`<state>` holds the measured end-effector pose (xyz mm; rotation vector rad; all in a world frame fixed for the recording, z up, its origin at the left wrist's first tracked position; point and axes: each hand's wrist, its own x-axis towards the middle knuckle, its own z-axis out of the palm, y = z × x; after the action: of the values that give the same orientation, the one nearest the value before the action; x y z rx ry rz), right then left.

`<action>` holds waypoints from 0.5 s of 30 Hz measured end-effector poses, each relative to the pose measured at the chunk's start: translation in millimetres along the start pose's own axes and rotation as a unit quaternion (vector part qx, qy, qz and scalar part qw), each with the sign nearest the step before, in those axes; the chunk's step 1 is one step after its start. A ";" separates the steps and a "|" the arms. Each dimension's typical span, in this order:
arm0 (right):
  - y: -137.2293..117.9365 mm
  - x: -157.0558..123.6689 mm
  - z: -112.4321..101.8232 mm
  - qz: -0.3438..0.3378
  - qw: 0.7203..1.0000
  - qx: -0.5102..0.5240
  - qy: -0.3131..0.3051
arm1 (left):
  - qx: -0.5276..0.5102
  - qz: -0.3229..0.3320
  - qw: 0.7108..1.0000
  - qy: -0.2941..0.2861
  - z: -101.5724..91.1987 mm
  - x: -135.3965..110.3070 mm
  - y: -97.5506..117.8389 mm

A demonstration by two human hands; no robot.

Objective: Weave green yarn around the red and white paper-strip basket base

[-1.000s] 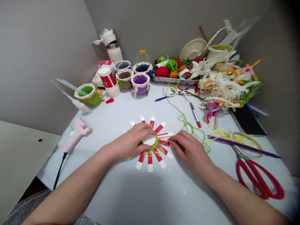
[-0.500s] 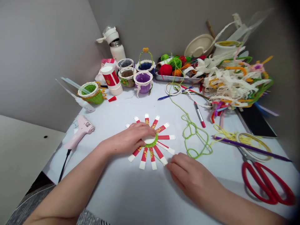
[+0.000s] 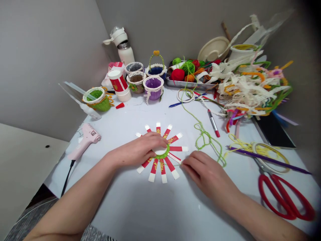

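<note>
Toward the near middle of the table point(image 3: 120, 207), the left hand point(image 3: 140, 150) lies flat, pressing a white disc point(image 3: 160, 152) onto a fan of red-and-white paper strips point(image 3: 173, 170), and the loosely curled right hand point(image 3: 205, 172) grips nothing; easing that pressure could let the strips slide apart.

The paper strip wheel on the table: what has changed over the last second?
The right hand drew back toward the person, then returned, its fingertips now by the tip of a red-and-white strip. The loops of green yarn beside it have been pulled narrower. The left hand stayed on the white disc, and the red-handled scissors and pink glue gun stayed put.
</note>
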<state>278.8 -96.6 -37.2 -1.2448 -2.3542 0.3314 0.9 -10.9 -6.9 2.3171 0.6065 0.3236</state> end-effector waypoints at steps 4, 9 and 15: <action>10.6 12.9 6.9 0.057 0.996 0.008 0.061 | -0.012 0.015 1.000 -0.015 2.5 1.5 3.6; 12.6 15.6 11.8 0.080 0.995 0.034 0.057 | -0.024 0.026 0.999 -0.003 4.5 2.8 8.9; 14.1 13.3 10.7 0.086 0.994 0.040 0.047 | -0.002 -0.009 1.000 0.026 12.1 8.4 7.3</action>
<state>277.1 -77.7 -48.6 -1.3968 -2.1402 0.4088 15.4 -18.3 -10.0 2.3041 0.6504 0.3783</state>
